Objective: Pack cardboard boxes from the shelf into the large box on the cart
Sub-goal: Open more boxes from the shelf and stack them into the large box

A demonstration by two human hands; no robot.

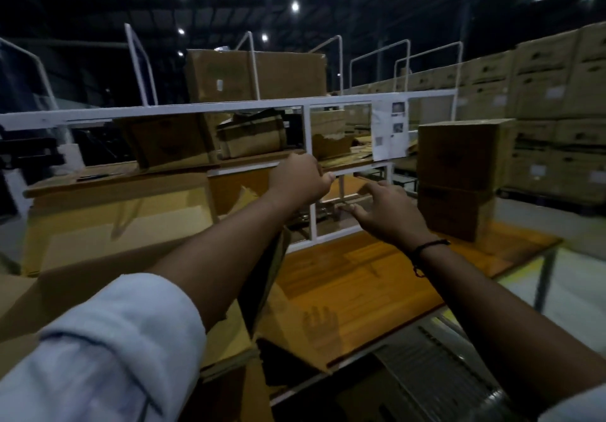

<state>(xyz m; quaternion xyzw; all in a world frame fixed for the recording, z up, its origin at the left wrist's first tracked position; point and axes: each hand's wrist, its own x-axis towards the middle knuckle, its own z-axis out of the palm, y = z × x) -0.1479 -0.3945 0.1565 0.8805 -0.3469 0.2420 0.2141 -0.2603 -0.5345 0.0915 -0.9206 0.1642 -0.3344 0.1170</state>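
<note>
Rolled sleeve [108,339] at seven o'clock. Left hand [300,180]: fingers [311,163] curled at shelf [164,111] edge, hold unclear. Right hand [383,211]: fingers spread, empty. Cardboard boxes [251,137] on shelf, twelve o'clock: likely light, stiff, crushable; take by opposite bottom edges.

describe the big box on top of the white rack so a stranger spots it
Find the white metal rack across the middle of the view. On its top level sits the big box, wide and brown, among white hoop rails. The rack's other boxes all sit lower.
</note>
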